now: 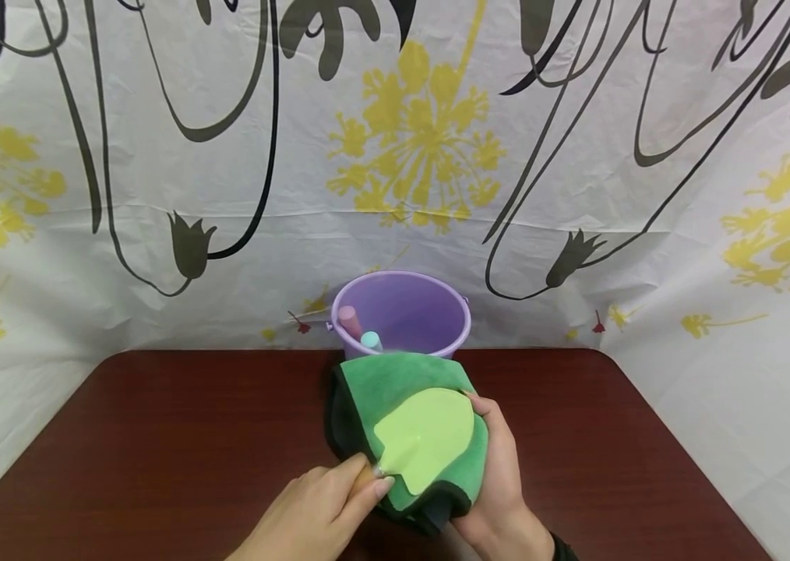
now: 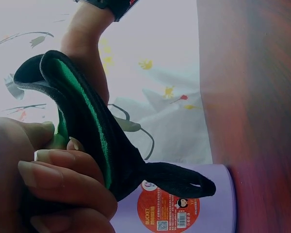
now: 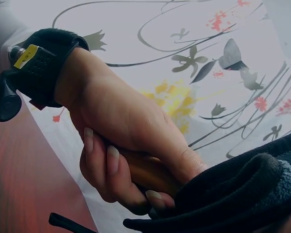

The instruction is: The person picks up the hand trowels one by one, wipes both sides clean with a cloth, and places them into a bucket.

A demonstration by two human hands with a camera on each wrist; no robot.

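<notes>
A small garden trowel with a light green blade [image 1: 433, 432] lies against a green cloth [image 1: 374, 386] with dark edging. My left hand [image 1: 321, 502] grips the trowel's wooden handle [image 3: 148, 170], fingers curled round it in the right wrist view. From the right side, my right hand [image 1: 500, 475] holds the folded cloth under the blade, its thumb at the blade's edge; its other fingers are hidden behind the cloth. In the left wrist view the cloth's dark hanging loop [image 2: 179, 178] sticks out toward the bucket.
A purple bucket [image 1: 423, 308] stands at the table's back edge, just beyond the cloth. Inside it lean a pink-ended [image 1: 349, 321] and a light-blue-ended object [image 1: 370, 340]. The dark red-brown table [image 1: 192, 436] meets a patterned white sheet [image 1: 283, 296] behind.
</notes>
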